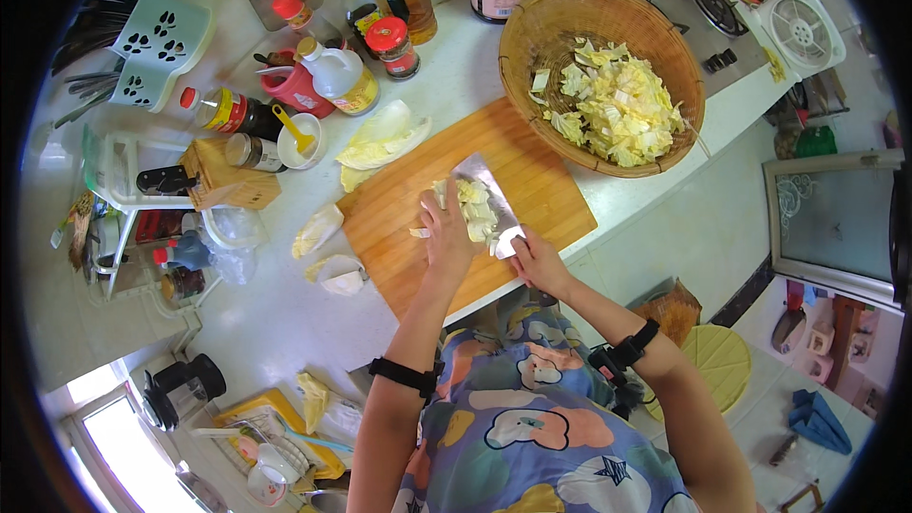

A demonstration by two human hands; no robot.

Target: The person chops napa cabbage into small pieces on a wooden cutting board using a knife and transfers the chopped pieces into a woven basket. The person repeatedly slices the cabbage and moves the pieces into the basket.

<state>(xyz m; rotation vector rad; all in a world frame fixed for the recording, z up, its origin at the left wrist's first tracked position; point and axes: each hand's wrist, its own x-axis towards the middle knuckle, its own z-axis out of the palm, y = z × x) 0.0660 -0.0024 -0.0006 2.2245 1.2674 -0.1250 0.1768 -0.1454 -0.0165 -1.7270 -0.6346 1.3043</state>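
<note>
On a wooden cutting board lies a small heap of cut napa cabbage. My left hand rests against the heap's left side with fingers spread, touching the pieces. The handle of a broad-bladed cleaver is in my right hand; its blade lies along the right side of the heap. Beyond the board's right end, a woven bamboo basket holds a pile of chopped cabbage. Whole cabbage leaves lie by the board's far left edge, and smaller leaf pieces lie to its left.
Sauce bottles and a red-lidded jar stand along the back of the counter. A white bowl with a yellow spoon sits near the wooden knife block. The gas stove is partly behind the basket. A dish rack stands lower left.
</note>
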